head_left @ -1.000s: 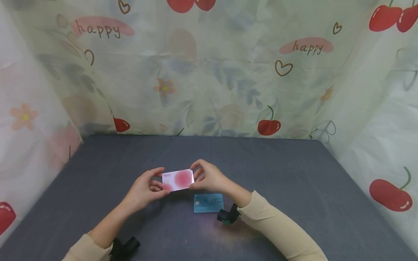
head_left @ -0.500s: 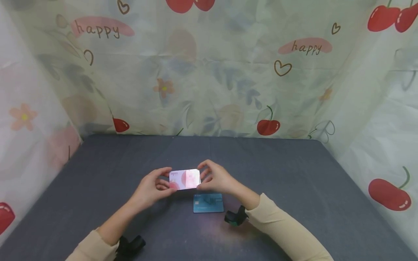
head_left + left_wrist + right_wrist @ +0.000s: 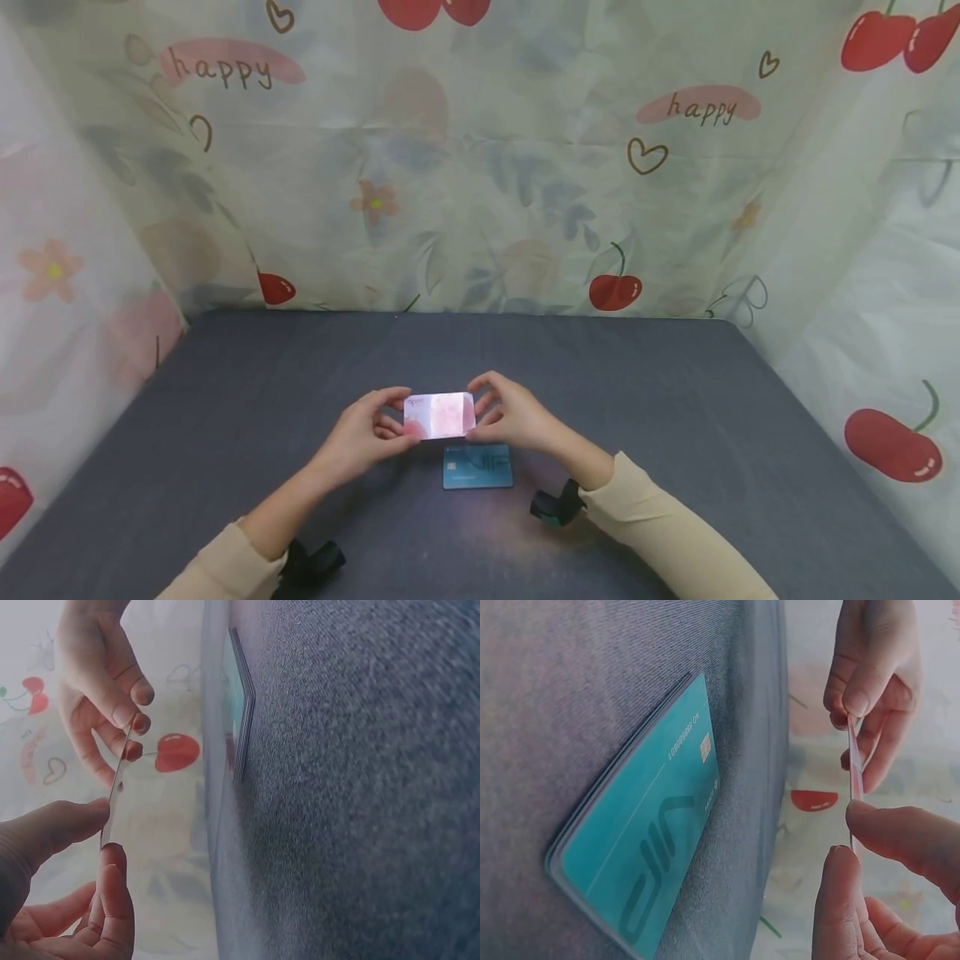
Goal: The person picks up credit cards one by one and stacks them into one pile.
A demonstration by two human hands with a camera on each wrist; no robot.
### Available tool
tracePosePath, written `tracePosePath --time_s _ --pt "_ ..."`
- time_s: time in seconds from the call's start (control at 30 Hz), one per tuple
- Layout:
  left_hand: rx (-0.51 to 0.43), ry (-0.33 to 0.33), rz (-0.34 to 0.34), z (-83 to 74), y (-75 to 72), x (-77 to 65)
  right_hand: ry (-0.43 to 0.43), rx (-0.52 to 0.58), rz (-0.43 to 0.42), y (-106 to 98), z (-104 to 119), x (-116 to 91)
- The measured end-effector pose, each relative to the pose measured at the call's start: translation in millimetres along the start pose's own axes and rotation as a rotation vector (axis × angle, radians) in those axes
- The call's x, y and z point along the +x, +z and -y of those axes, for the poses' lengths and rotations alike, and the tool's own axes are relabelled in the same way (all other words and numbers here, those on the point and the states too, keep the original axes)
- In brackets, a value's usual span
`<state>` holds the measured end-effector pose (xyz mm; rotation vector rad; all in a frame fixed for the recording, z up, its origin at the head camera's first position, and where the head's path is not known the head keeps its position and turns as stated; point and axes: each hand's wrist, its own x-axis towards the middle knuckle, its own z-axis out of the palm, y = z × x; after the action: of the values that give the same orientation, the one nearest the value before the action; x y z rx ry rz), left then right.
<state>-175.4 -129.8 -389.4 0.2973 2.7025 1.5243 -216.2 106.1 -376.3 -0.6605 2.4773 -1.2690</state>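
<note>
A pink and white plastic card (image 3: 439, 416) is held up above the table, with a bright glare across its face. My left hand (image 3: 366, 432) pinches its left end between thumb and fingers, and my right hand (image 3: 516, 414) pinches the right end the same way. Both wrist views show the card edge-on as a thin sheet, the left hand (image 3: 64, 885) and right hand (image 3: 889, 877) each near in their own view. Just below, a stack of blue-green cards (image 3: 477, 467) lies flat on the table; its top card (image 3: 656, 832) bears a gold chip and large dark "VIP" letters.
A dark grey cloth covers the table (image 3: 637, 392). Behind it hangs a pale curtain (image 3: 480, 167) printed with cherries, hearts and "happy", and similar sheets close off both sides. Black wrist cameras (image 3: 557, 505) sit under each forearm.
Both hands have shifted right together with the pink card, which has come level and caught a glare. The blue-green stack has stayed in place.
</note>
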Motion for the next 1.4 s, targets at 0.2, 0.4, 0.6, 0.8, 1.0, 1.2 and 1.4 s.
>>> tracePosePath --time_s 0.2,0.4,0.6,0.8,1.0,1.2,1.4 --pt "0.003 0.013 0.008 -2.1 5.4 1.0 0.012 -0.002 -0.013 -2.6 -2.4 -4.5" --pt "0.005 0.019 0.021 -3.8 10.3 1.3 0.023 0.002 -0.013 -4.7 -6.0 -9.6" --pt "-0.007 0.031 0.034 -3.1 15.6 1.1 0.018 0.016 -0.009 -5.3 -11.3 -13.8" --pt "-0.009 0.052 0.047 -1.9 20.5 1.4 0.050 0.010 -0.012 -6.4 -15.1 -18.1" --pt "-0.008 0.074 0.070 -1.4 24.4 0.6 0.048 0.008 -0.014 -7.3 -18.9 -22.6" --pt "-0.010 0.052 0.078 -3.0 28.6 -0.2 0.067 0.012 -0.013 -8.2 -21.7 -26.1" --pt "-0.025 0.044 0.094 -2.6 31.2 -1.6 0.068 0.009 -0.011 -8.4 -26.7 -29.8"
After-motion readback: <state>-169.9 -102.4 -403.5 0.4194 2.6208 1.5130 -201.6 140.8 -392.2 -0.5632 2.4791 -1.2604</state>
